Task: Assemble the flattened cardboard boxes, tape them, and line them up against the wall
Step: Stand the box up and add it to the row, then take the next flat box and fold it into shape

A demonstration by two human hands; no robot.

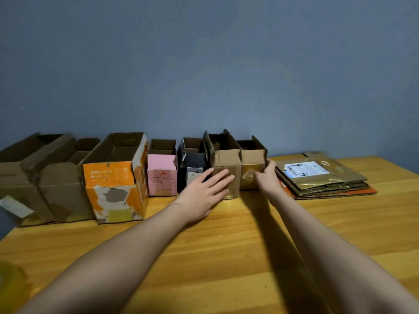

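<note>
- A yellowish tape roll (11,284), blurred, sits at the near left corner of the wooden table (226,257).
- Both bare forearms reach forward across the table toward the row of boxes.
- The left hand (204,189) lies flat, fingers straight, pressing the front face of a brown box (226,164).
- The right hand (267,175) curls round the right front corner of the smallest brown box (251,164), which stands touching the first one's right side.
- Just right of that hand lies a stack of flattened boxes (322,177), a white label on top.
- Leftward the row runs: black box (192,164), pink box (162,175), orange box (113,177), two large brown boxes (45,177), all open-topped.
- The row stands along the blue wall (204,64).
</note>
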